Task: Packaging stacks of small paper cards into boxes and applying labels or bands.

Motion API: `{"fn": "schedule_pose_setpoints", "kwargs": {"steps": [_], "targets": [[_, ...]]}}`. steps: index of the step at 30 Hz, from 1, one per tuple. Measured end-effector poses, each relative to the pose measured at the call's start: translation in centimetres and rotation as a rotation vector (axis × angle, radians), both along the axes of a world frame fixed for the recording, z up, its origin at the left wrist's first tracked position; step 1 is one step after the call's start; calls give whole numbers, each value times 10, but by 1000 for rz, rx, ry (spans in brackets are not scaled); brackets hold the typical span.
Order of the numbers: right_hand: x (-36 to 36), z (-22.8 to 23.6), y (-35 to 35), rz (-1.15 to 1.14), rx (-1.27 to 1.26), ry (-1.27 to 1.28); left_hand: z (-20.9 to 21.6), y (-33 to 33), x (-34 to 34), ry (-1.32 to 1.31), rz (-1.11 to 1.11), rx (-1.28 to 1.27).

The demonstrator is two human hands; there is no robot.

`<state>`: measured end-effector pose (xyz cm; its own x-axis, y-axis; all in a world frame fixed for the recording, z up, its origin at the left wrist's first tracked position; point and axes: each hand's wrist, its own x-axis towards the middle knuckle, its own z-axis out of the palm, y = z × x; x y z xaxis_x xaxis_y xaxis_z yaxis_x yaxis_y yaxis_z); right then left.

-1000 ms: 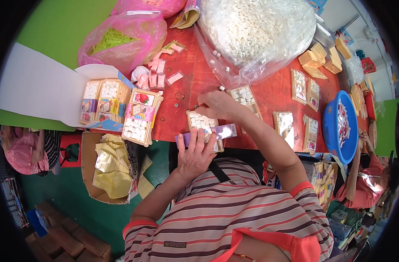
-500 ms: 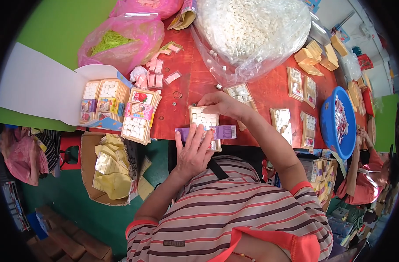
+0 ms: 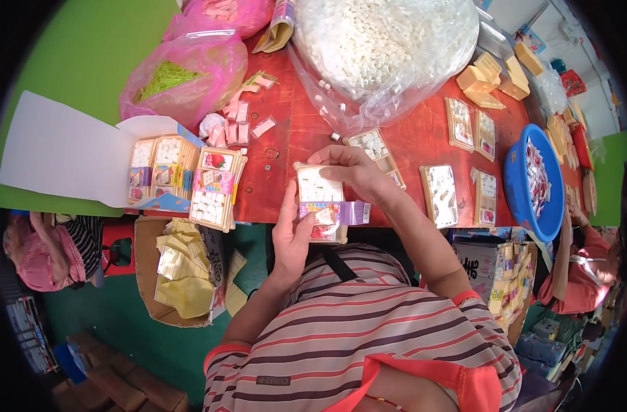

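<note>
A pale tray of small white candies point(image 3: 319, 187) lies at the table's near edge, close to my body. Across its lower part sits a purple printed card sleeve point(image 3: 355, 213), one flap sticking out to the right. My left hand point(image 3: 291, 230) grips the tray's left side, thumb over the sleeve and fingers along the edge. My right hand point(image 3: 351, 172) closes on the tray's upper right side, fingers bent over its far rim. Just behind it rests another tray with white pieces and an unfilled compartment point(image 3: 389, 167).
A clear bag of white pieces point(image 3: 389, 55) stands at the back, beside a pink bag of green strips point(image 3: 169, 79). An open carton point(image 3: 118, 180) holds sleeved trays at left. More trays point(image 3: 440, 196) and a blue basin of packets point(image 3: 557, 185) are at right.
My left hand has moved from lying flat over the sleeve to the tray's left side. The sleeve's left end is now folded in around the tray; its right flap still sticks out.
</note>
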<state>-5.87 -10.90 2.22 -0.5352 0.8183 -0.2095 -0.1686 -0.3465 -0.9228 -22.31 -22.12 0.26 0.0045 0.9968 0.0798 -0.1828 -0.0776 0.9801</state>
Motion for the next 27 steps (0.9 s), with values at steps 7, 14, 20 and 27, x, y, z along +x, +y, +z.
{"fn": "schedule_pose_setpoints", "kwargs": {"steps": [7, 14, 20, 27], "targets": [[5, 3, -2, 155, 23, -31, -1, -3, 5, -477, -109, -336], [30, 17, -24, -40, 281, -371, -7, -5, 1, -570, -22, -324], [63, 9, -68, -3, 191, -261, -10, -4, -6, -606, 18, -274], [52, 28, -84, -85, 790, -369, -24, 6, -14, -506, -345, 15]]}}
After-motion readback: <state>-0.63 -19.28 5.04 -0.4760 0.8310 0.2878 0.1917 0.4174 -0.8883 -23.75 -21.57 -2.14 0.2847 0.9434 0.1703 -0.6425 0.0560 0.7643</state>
